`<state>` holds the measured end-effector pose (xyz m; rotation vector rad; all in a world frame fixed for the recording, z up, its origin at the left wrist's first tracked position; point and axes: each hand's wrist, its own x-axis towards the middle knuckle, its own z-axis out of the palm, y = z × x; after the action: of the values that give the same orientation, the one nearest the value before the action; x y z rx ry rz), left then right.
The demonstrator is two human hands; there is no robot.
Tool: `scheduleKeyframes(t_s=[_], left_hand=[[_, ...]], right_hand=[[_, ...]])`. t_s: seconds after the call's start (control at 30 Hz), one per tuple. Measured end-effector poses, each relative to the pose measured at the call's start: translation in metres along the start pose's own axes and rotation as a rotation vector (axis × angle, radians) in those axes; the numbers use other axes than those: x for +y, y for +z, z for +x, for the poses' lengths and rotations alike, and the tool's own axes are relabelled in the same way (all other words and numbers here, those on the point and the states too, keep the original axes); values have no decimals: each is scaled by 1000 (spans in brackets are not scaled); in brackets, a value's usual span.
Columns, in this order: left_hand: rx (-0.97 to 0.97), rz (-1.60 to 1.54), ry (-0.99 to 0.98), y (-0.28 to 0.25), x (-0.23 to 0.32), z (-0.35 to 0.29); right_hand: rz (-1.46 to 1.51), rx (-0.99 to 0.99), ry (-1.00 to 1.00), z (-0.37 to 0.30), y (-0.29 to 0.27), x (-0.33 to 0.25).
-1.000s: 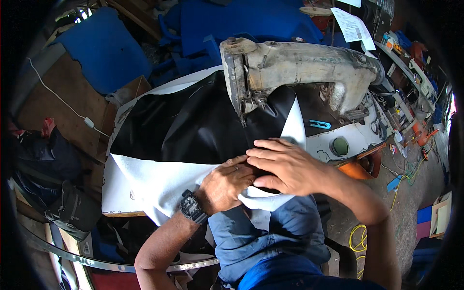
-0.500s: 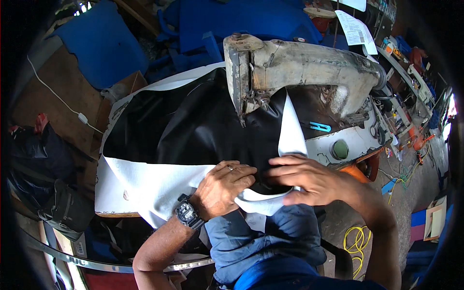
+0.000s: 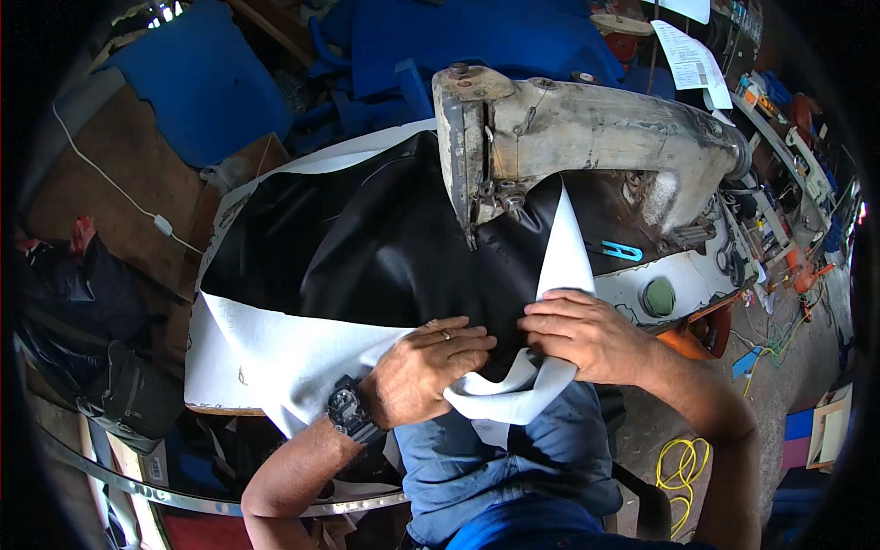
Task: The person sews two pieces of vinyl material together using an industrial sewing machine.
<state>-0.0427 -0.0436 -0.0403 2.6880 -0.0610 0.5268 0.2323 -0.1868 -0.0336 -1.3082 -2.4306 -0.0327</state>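
Note:
A black vinyl-like sheet with white backing point(image 3: 367, 229) lies in folds under the worn sewing machine point(image 3: 587, 124), its near edge turned over to show white. My left hand point(image 3: 435, 365), wearing a ring and a wristwatch point(image 3: 350, 410), is closed over that near edge, fingers together on the black side and thumb hidden. Just to its right, my right hand point(image 3: 587, 337) grips the turned-over edge, its fingers pressed together. A white loop of the sheet point(image 3: 509, 394) hangs between the hands above my lap. The needle area point(image 3: 471, 240) stands beyond both hands, over the sheet.
Blue thread snips point(image 3: 621, 250) and a round green-topped container point(image 3: 658, 298) rest on the white table point(image 3: 697, 275) at right. A dark bag point(image 3: 119, 394) sits at left. Blue chairs or panels point(image 3: 467, 46) fill the back. Yellow cord point(image 3: 680, 477) lies on the floor.
My right hand has gone from spread, blurred fingers to fingers drawn together on the folded edge. The white fold between my hands is now a narrower, twisted loop. The view has shifted slightly.

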Motion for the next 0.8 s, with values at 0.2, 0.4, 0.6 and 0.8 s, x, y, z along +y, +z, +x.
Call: scheduleKeyframes(t_s=[0.2,0.4,0.6,0.8], left_hand=[[-40,13,-6,0,-1,-8],[-109,67,33,-8,-1,-4],[-133,83,29,-9,-10,-1],[-150,116,0,-14,-17,4]], right_hand=[[-3,-88,-26,2,-9,2],[41,-133,-1,0,-10,3],[30,-125,10,5,-8,10],[23,-107,5,15,-9,20]])
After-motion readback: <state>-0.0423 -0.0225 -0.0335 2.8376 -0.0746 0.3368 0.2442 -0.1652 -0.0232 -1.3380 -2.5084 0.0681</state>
